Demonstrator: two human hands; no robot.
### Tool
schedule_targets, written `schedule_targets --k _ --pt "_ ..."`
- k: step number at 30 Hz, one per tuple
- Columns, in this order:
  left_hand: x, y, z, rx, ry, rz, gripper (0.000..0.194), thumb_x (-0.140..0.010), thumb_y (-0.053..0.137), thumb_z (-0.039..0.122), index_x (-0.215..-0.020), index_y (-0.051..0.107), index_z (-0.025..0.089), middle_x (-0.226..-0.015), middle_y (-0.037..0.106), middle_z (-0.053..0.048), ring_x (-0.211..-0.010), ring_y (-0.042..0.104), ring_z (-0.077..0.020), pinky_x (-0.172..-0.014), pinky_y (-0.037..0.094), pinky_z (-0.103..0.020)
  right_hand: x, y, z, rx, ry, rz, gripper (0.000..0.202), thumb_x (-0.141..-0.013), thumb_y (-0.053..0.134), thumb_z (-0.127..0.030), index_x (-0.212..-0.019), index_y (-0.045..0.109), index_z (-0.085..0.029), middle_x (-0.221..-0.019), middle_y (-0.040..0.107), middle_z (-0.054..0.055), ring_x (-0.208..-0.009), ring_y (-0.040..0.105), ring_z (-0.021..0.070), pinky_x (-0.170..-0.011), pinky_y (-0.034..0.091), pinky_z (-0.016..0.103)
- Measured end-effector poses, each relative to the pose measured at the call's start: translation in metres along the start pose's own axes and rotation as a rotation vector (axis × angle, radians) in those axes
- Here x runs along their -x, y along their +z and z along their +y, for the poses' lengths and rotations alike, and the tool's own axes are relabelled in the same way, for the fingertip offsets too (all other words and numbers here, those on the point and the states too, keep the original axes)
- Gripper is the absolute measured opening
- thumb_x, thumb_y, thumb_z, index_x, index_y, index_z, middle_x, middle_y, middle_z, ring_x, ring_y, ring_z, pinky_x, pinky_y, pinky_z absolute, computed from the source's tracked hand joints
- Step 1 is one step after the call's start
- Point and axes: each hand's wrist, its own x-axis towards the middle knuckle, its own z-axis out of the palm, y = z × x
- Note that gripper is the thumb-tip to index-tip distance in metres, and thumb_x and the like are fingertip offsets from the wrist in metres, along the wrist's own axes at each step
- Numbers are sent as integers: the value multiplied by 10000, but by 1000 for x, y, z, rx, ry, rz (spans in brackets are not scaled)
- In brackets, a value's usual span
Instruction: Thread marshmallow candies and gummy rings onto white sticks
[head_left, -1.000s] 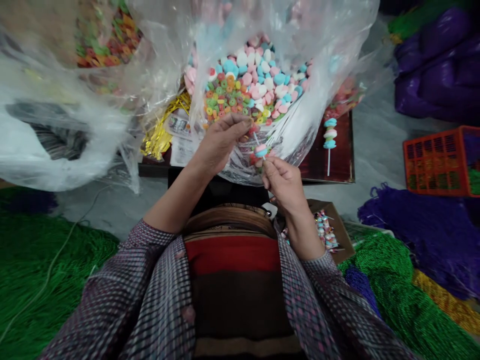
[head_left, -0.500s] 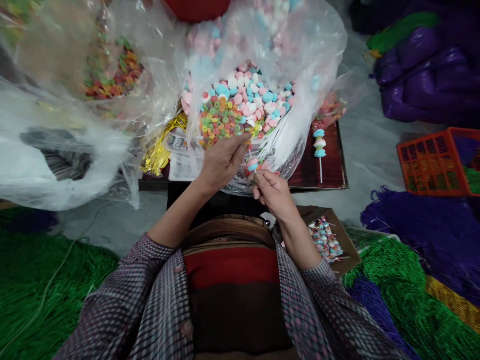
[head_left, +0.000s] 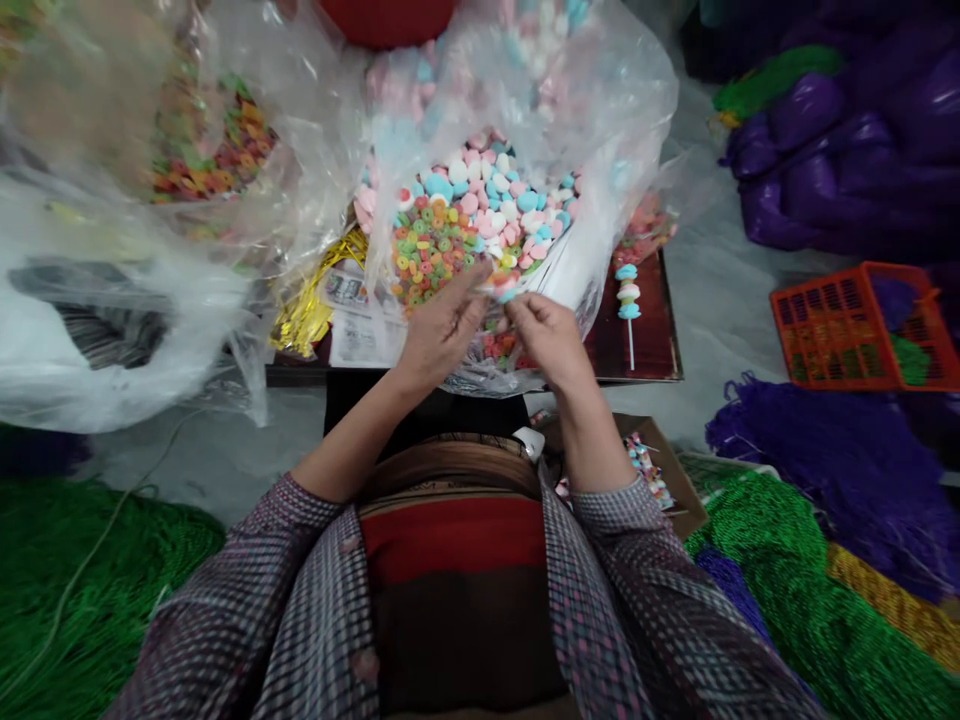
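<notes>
My right hand pinches the stick of a candy skewer, which carries pink, white and blue soft candy. Facing it, my left hand has its thumb and fingertips drawn together on a small piece of candy at the skewer's far end; blur hides its exact kind. Both hands are over the front of an open plastic bag. Inside it lie ring gummies in orange, green and yellow, and pink, white and blue marshmallows. White sticks rest at the bag's right side.
A finished-looking candy skewer lies on the dark red table. Gold ties and a printed paper are at left. Below right stands a cardboard box of wrapped skewers. An orange crate and heaps of coloured strands lie around.
My right hand has moved up and turned inward, bringing the skewer against my left fingertips. The skewer now lies more sideways. The whole view has shifted slightly.
</notes>
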Motion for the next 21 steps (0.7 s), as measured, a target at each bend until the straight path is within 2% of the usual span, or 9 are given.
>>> schedule_targets --k 2,4,6,8,11,15,17,19,21 --pt "-6 -4 -9 -8 -33 56 350 -966 657 433 -1277 673 273 -1273 745 -68 -1183 676 -218 -1068 501 -352 -31 -15 7 152 -74 201 337 -909 667 -524 -764 630 -221 -701 608 -18 -689 533 150 -694 472 292" --pt "-20 -5 -19 -68 -13 54 256 -944 675 352 -1185 714 274 -1202 753 -63 -1160 667 -234 -1076 482 -365 -62 -28 16 385 -106 308 253 -928 635 -396 -751 632 -216 -733 611 8 -784 561 189 -802 488 342" --pt "-40 -1 -29 -180 58 10 145 -935 630 256 -1004 756 278 -1095 763 -57 -1126 654 -260 -1100 447 -410 -87 -35 24 589 -86 316 152 -915 606 -271 -792 663 -203 -832 654 58 -872 586 231 -881 486 390" --pt "-64 9 -36 -335 121 -42 196 -921 579 180 -881 746 275 -1028 754 -74 -1086 629 -291 -1107 407 -475 -103 -34 28 732 -12 282 94 -882 607 -200 -853 694 -179 -947 684 114 -933 603 267 -909 480 417" --pt "-95 28 -40 -559 93 -151 226 -886 557 111 -741 682 232 -969 727 -134 -1105 588 -345 -1072 379 -536 -109 -26 29 814 71 238 140 -879 601 -193 -938 718 -144 -1069 685 171 -978 615 297 -914 477 429" --pt "-114 46 -35 -623 50 -128 267 -826 509 -9 -706 646 186 -1019 705 -166 -1206 564 -354 -1100 361 -519 -105 -20 26 797 80 237 173 -889 594 -225 -978 716 -140 -1094 678 174 -951 612 287 -903 477 424" --pt "-115 46 -31 -605 38 -121 268 -810 508 -27 -692 631 180 -1016 699 -165 -1199 573 -343 -1113 355 -508 -104 -22 24 755 96 244 115 -868 622 -210 -933 696 -152 -1065 678 154 -916 601 263 -896 474 406" --pt "-114 38 -26 -581 24 -129 233 -838 553 25 -683 614 188 -969 691 -157 -1141 593 -337 -1099 368 -502 -101 -25 23 656 98 270 27 -834 666 -190 -850 655 -172 -996 672 111 -885 581 231 -898 464 380" --pt "-107 26 -19 -517 4 -91 186 -870 623 122 -702 614 202 -877 676 -117 -1033 616 -313 -1050 402 -470 -94 -29 22 484 62 322 106 -807 706 -200 -787 603 -193 -900 648 48 -848 556 195 -899 457 350"
